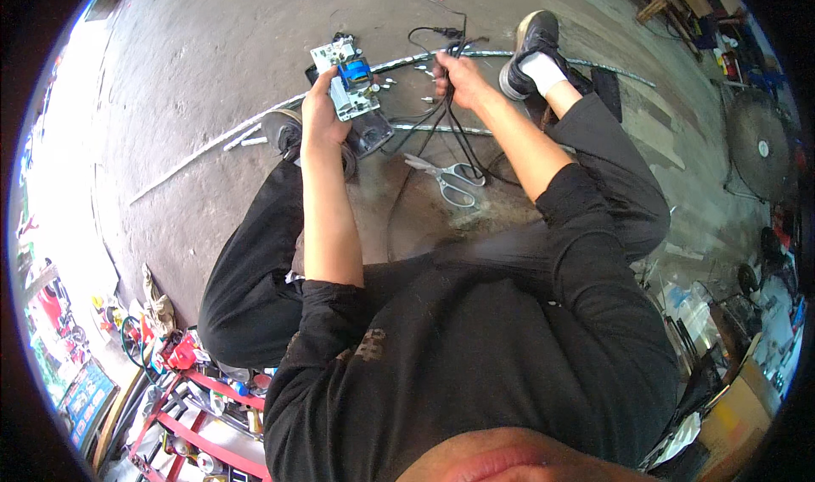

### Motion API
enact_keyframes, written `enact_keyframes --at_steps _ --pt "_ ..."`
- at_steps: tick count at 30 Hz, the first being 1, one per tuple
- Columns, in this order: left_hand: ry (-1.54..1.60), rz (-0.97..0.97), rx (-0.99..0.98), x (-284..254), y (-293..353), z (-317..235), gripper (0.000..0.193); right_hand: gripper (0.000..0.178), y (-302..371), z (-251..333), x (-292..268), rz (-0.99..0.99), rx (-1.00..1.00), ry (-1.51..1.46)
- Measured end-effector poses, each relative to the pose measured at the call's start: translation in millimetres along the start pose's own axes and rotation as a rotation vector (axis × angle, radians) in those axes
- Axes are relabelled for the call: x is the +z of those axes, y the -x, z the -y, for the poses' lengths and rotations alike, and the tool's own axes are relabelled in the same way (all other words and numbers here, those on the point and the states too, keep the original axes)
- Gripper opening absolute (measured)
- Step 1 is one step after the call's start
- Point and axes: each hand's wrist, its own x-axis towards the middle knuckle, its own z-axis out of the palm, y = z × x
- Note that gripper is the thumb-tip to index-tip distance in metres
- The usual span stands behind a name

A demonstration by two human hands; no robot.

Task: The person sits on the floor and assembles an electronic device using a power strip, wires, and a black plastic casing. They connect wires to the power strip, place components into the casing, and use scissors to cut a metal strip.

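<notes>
ngl my left hand (323,113) has the circuit board (345,102) by its edge near my left shoe (283,129), my right hand (463,81) is gripping the black cables (449,114), so I'd leave them slack to avoid yanking anything.

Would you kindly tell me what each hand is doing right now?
Left hand: closed on the edge of a circuit board.
Right hand: closed around a bunch of black cables.
</notes>
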Motion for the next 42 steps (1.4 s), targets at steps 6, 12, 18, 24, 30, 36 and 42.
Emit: enact_keyframes --at_steps 6,12,18,24,30,36,42 --pt "0.025 0.003 -0.034 8.6 1.1 1.5 0.042 0.029 102.6 101.3 19.1 0.349 0.029 -0.279" --pt "-0.014 -0.009 -0.1 -7.4 -1.9 15.4 0.034 0.024 200.8 214.3 28.7 0.632 -0.284 -0.171" --pt "-0.02 -0.105 -0.156 -32.3 -22.6 71.3 0.032 0.021 279.5 300.1 36.3 0.454 -0.382 0.198" --pt "-0.332 -0.211 -0.083 -3.9 -28.2 112.6 0.031 0.025 312.2 330.0 17.8 0.336 -0.509 0.32" --pt "-0.449 -0.244 -0.269 -23.5 -47.1 145.9 0.029 0.018 292.4 302.8 2.3 0.402 -0.358 0.039" --pt "-0.557 -0.329 -0.25 -51.6 -65.3 158.6 0.032 0.026 265.7 266.2 3.8 0.361 -0.231 0.111" --pt "-1.433 -0.57 0.059 -33.6 -56.6 136.9 0.066 0.026 239.8 214.8 6.5 0.342 -0.279 0.257"
